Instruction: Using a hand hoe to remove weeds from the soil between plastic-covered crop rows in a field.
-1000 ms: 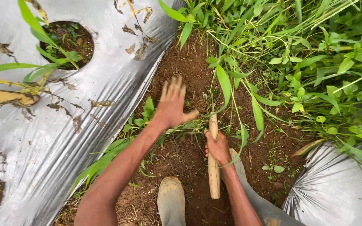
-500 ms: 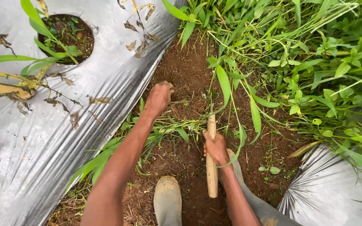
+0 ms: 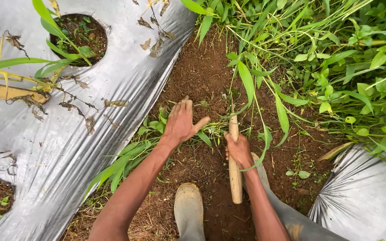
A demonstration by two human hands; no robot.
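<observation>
Head view, looking straight down: the left hand (image 3: pixel 182 122) is stretched forward on a long bare arm, palm down, fingers together and thumb splayed to the right, released and gripping nothing, hovering at or on the low weeds (image 3: pixel 155 127) at the edge of the silver plastic mulch sheet (image 3: pixel 68 147); I cannot tell whether it touches them. The right hand (image 3: pixel 238 149) is clenched around a pale wooden handle (image 3: pixel 234 178), which stands nearly vertical in the frame, its top just above the fist and its lower end running down toward the knee. The tool's head is hidden in grass blades. 1 muddy rubber boot (image 3: pixel 188 212) sits planted between the 2 forearms. Room to move: a strip of bare brown soil (image 3: pixel 197 76) runs ahead between the sheet's edge on the left and thick green growth (image 3: pixel 336 58) on the right. A second patch of sheet (image 3: pixel 358 201) crowds the lower right.
</observation>
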